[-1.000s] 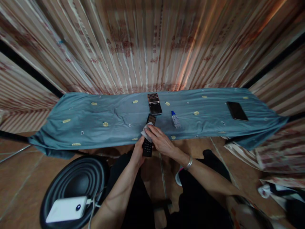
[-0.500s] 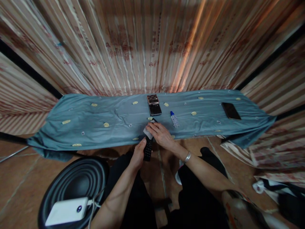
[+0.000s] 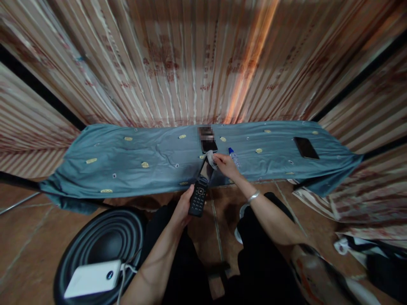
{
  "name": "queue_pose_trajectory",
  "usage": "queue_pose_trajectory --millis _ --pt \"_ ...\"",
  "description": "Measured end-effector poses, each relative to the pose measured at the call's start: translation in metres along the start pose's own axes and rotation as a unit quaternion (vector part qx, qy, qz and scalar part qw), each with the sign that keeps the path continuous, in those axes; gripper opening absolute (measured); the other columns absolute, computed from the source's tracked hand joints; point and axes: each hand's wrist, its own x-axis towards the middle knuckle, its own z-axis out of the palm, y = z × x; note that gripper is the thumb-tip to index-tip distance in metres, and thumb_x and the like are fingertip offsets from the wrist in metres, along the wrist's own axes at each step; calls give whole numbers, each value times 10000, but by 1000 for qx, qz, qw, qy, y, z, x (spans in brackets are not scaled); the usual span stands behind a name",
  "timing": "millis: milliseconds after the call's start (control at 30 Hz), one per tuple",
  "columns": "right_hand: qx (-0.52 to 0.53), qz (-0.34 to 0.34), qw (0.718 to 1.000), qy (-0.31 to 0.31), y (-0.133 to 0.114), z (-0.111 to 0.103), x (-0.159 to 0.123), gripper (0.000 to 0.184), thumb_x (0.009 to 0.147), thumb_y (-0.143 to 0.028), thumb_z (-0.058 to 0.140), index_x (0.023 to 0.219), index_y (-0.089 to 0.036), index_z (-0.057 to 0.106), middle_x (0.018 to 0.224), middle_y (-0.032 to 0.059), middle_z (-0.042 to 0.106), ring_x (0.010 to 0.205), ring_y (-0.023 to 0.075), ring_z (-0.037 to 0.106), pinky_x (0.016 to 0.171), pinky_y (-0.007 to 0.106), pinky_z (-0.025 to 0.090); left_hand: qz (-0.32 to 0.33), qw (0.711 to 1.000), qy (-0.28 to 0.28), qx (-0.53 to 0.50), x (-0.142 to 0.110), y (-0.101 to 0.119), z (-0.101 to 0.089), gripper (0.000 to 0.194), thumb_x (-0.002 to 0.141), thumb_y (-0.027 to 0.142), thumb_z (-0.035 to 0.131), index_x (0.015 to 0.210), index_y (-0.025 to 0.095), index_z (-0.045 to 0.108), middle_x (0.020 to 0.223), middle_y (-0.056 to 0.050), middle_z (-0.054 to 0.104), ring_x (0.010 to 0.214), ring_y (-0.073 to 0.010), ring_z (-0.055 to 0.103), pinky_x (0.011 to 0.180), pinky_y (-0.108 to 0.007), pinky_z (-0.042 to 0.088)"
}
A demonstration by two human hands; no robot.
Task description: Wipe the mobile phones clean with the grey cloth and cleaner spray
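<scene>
My left hand is closed around the lower half of an unfolded black flip phone, its keypad facing up. In my right hand a pale grey cloth is pinched between the fingers, at the top edge of the phone's screen half. The cloth covers a corner of the screen. Just beyond my hands lies a second phone, partly blurred out. To the right of it, behind my right hand, is a small clear bottle with a blue cap.
A teal patterned cloth covers the narrow table. On its right end lies a dark phone or tablet. At lower left, a white power bank with a cable rests on a round black ribbed object. Striped curtains hang around the table.
My right hand has moved up and slightly right with the cloth, uncovering the phone's keypad and most of its screen. My left hand still holds the phone.
</scene>
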Motion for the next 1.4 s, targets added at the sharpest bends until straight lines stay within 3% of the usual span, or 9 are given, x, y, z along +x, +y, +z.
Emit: queue_pose_trajectory --millis 100,267,400,600,833,1067,1400 --pt "65 31 997 7 2 7 4 389 784 -567 608 706 -192 679 635 -16 609 675 161 551 669 271 423 -29 999 9 -40 -5 10 4 367 998 325 406 1020 64 663 739 -91 713 565 -133 651 555 -247 556" --pt "150 76 986 -6 -2 29 -7 436 679 -630 647 723 -196 657 637 -16 606 589 126 501 565 244 390 -11 995 8 -100 -6 19 11 382 1019 293 336 1057 64 640 848 -113 740 637 -146 687 556 -248 563" --pt "191 100 976 -15 -10 40 -14 405 638 -595 716 682 -201 630 595 -30 569 554 113 471 533 240 372 14 993 25 -115 -3 18 11 351 1014 273 353 1044 75 641 875 -109 748 667 -155 703 564 -254 567" --pt "246 119 962 -7 -20 41 -10 458 570 -620 779 669 -199 629 635 -19 600 600 121 514 582 254 422 -17 997 36 -68 -3 14 8 377 1006 318 386 977 69 667 736 -108 736 540 -148 671 527 -236 532" --pt "235 130 963 -31 -17 52 -19 445 568 -597 793 630 -187 632 573 -40 561 555 104 469 551 244 392 -4 995 59 -80 -2 14 2 360 1002 317 398 981 80 667 720 -97 731 517 -145 659 523 -242 533" --pt "209 144 966 -55 -14 62 -40 456 556 -614 794 632 -182 669 590 -34 601 573 112 490 563 238 403 31 984 75 -155 2 12 1 272 994 266 444 957 109 663 764 -39 735 638 -123 684 784 -302 598" --pt "235 184 952 -74 -8 73 -58 470 545 -615 803 665 -178 681 606 -33 621 586 113 503 584 241 389 58 978 83 -180 13 8 -3 254 938 259 538 1039 103 710 888 -82 763 925 -205 719 911 -314 547"
